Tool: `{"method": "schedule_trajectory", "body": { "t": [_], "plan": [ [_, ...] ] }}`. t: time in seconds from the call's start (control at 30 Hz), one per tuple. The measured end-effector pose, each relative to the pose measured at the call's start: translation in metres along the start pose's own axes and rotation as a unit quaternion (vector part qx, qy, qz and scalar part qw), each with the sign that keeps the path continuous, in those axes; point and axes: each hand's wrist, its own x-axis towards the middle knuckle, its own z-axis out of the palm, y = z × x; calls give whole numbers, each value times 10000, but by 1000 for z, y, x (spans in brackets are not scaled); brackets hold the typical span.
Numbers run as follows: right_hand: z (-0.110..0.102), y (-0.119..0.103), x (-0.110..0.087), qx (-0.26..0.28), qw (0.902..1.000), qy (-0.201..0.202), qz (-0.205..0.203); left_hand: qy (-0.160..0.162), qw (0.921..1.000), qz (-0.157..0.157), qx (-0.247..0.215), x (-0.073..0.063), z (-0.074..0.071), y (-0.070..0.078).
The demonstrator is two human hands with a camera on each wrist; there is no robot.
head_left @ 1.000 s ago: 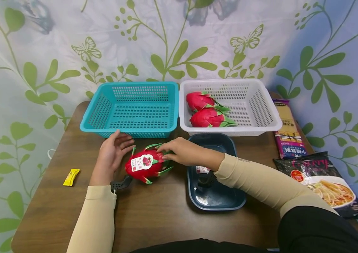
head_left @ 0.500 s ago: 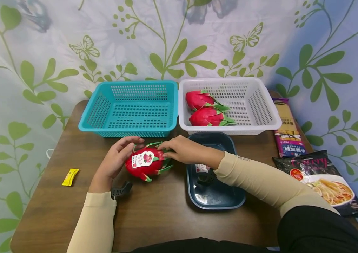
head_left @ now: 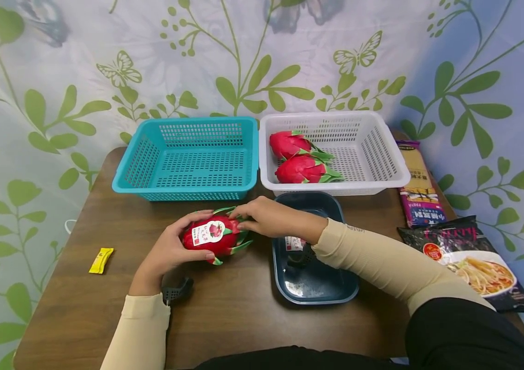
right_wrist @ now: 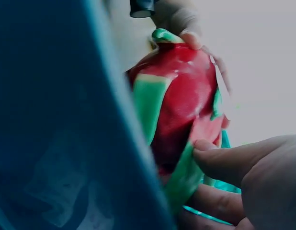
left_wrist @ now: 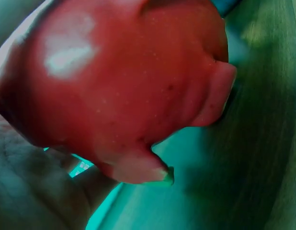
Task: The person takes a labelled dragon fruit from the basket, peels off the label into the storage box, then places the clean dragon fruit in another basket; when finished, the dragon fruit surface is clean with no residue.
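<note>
A red dragon fruit [head_left: 229, 241] with green-tipped scales and a white label lies on its side, in front of the teal basket [head_left: 188, 197]. My left hand [head_left: 169, 252] grips its rounded left end, the thumb in front and the fingers over the far side. In the left wrist view, the dragon fruit [left_wrist: 129, 91] fills much of the picture. My right hand [head_left: 273, 218] pinches the leafy right end. The right wrist view shows that thumb and fingers on a green scale [right_wrist: 184, 175]. Two more dragon fruits [head_left: 296, 169] lie in the white basket [head_left: 336, 189].
A dark blue tray [head_left: 317, 288] sits under my right forearm; a white label [head_left: 294, 243] shows in it. Yellow pasta packaging [head_left: 421, 185] and a black noodle bag [head_left: 474, 262] lie at the right. A small yellow packet [head_left: 101, 260] is on the table at the left.
My left hand has moved right, from beside the dragon fruit onto its left end, and its thumb has come round the front. The right hand has kept its hold.
</note>
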Motion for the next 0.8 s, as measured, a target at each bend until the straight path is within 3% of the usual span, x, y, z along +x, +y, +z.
{"method": "schedule_trajectory", "body": {
  "t": [0.17,0.4,0.63,0.8],
  "plan": [
    [-4,-8,4,-250,9997,32,-9,96,9996,-243,63,-1,2,1],
    [-6,-28,11,47,9994,307,149,127,9998,-141,81,-1,2,2],
    [0,-43,15,-308,9982,356,366,102,9997,-52,238,-1,3,5],
    [2,-47,16,-208,9975,526,435,85,9997,-79,217,-1,4,6]
  ]
}}
